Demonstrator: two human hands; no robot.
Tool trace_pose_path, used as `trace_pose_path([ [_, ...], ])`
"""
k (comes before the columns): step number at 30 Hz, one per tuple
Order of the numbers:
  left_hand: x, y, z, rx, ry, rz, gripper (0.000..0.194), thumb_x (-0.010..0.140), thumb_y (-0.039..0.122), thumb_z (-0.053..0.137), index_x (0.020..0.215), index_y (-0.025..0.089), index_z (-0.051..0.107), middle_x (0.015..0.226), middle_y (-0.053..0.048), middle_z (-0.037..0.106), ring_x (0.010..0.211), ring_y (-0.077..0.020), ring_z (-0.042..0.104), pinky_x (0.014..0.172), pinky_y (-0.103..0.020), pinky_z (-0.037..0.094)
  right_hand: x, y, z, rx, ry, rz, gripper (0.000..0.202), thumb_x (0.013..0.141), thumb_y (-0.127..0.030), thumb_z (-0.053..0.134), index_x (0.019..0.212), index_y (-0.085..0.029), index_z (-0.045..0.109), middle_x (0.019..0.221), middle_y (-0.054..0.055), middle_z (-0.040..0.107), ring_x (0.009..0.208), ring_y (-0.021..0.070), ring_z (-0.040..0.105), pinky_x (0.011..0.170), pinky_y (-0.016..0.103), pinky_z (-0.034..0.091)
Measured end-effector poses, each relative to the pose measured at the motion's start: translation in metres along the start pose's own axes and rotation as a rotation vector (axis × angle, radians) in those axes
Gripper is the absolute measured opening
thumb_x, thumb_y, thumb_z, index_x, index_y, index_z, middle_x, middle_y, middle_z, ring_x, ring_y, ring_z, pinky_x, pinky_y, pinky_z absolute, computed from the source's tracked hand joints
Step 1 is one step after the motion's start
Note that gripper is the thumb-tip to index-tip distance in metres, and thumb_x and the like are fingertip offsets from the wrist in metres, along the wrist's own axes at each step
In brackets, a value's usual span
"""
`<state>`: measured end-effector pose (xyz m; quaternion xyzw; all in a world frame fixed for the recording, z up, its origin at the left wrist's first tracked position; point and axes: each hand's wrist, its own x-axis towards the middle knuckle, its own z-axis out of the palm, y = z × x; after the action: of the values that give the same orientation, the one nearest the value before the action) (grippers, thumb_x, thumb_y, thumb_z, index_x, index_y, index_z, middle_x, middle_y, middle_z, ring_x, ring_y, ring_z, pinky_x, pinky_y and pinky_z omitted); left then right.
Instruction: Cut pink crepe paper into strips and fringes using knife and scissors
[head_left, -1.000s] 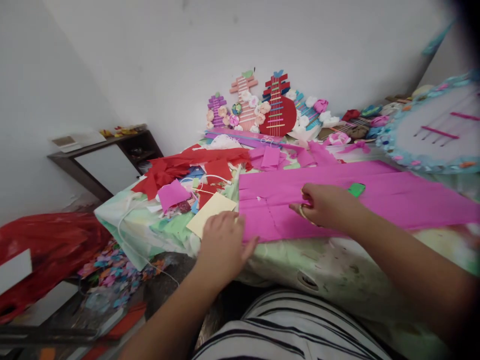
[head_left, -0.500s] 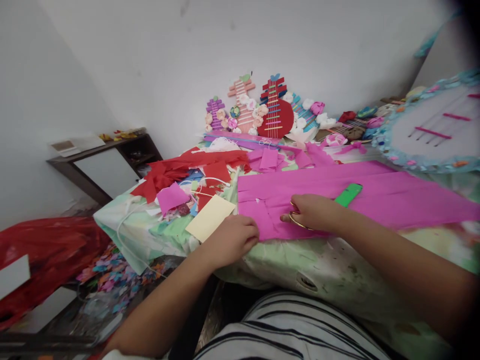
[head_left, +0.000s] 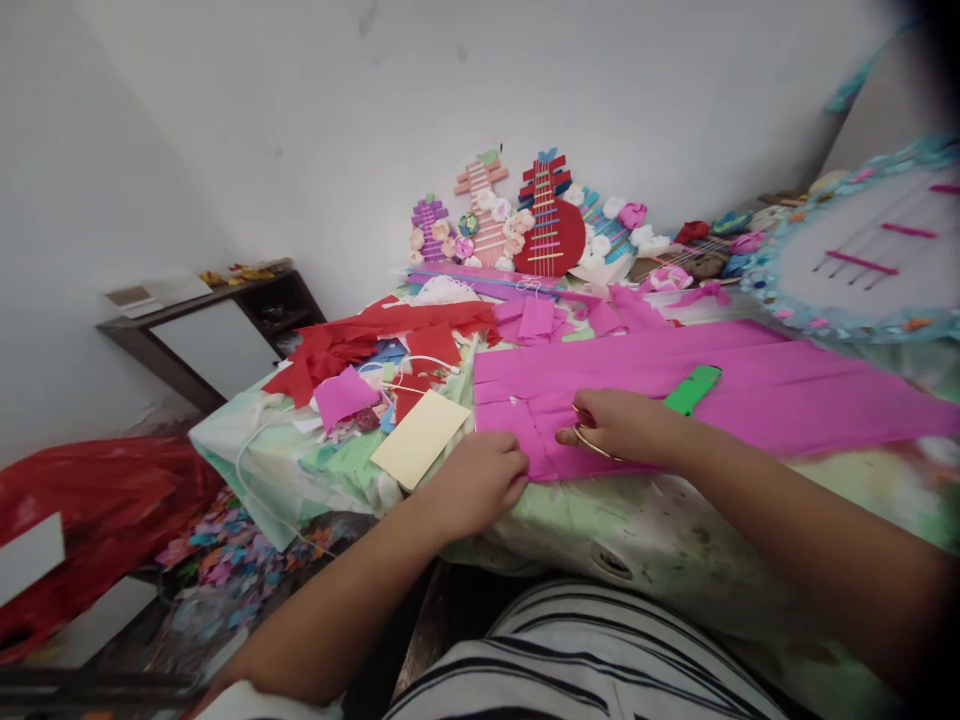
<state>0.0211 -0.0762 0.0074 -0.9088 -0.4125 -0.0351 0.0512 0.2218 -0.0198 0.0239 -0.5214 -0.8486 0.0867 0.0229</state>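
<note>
A wide sheet of pink crepe paper (head_left: pixel 555 365) lies spread across the table, with creases near its left end. My left hand (head_left: pixel 487 480) is closed on the sheet's near left corner, its fingers curled at the edge. Over the paper, my right hand (head_left: pixel 626 425) is closed round scissors with gold-coloured handle loops (head_left: pixel 592 445); their blades are hidden from view. A bright green strip-shaped object (head_left: pixel 694 390) rests on the paper just beyond my right wrist. Left of my left hand lies a pale yellow card (head_left: pixel 421 438).
Red crepe paper (head_left: pixel 330 350) and small scraps are heaped on the table's left. Decorated instrument models, one with a red round body (head_left: pixel 559 245), lean on the back wall. A blue-edged white model (head_left: pixel 862 245) stands at right. A low cabinet (head_left: pixel 217 335) is at far left.
My left hand has shifted slightly right along the paper's near edge. My right hand has moved a little left with the scissors.
</note>
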Motion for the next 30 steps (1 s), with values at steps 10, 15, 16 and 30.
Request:
trace_pose_path([
  [10,0.006,-0.002,0.000,-0.122,-0.031,0.013,0.019,0.083,0.019,0.039,0.073,0.015,0.054,0.074,-0.003,0.054,0.070,-0.0135,0.050,0.064,-0.024,0.038,-0.005,0.000,-0.001,-0.022,0.010,0.018,0.037,0.073,-0.056,0.041,0.073,-0.019,0.049,0.069,0.005,0.059,0.057,0.0155,0.048,0.049,0.024,0.026],
  [15,0.009,-0.017,-0.014,-0.244,0.024,-0.153,0.020,0.085,0.025,0.034,0.074,0.017,0.048,0.070,-0.001,0.053,0.062,-0.0130,0.049,0.058,-0.024,0.038,-0.005,-0.004,-0.004,-0.042,0.056,-0.010,0.032,0.074,-0.051,0.042,0.072,-0.019,0.046,0.069,0.005,0.058,0.058,0.0153,0.047,0.049,0.024,0.026],
  [16,0.011,-0.021,-0.018,-0.233,0.050,-0.198,0.020,0.086,0.026,0.033,0.075,0.018,0.048,0.069,-0.001,0.053,0.061,-0.0134,0.050,0.057,-0.025,0.038,-0.004,-0.004,-0.006,-0.046,0.072,-0.013,0.030,0.074,-0.049,0.041,0.071,-0.019,0.046,0.068,0.004,0.058,0.057,0.0148,0.047,0.048,0.024,0.025],
  [30,0.077,-0.064,-0.029,0.026,0.257,-0.251,0.026,0.088,0.020,0.029,0.097,0.014,0.052,0.096,-0.009,0.060,0.084,-0.0200,0.056,0.072,-0.029,0.040,0.025,0.001,-0.018,0.055,0.425,0.101,0.032,0.074,-0.047,0.044,0.080,-0.016,0.047,0.072,0.007,0.057,0.061,0.0152,0.049,0.052,0.025,0.029],
])
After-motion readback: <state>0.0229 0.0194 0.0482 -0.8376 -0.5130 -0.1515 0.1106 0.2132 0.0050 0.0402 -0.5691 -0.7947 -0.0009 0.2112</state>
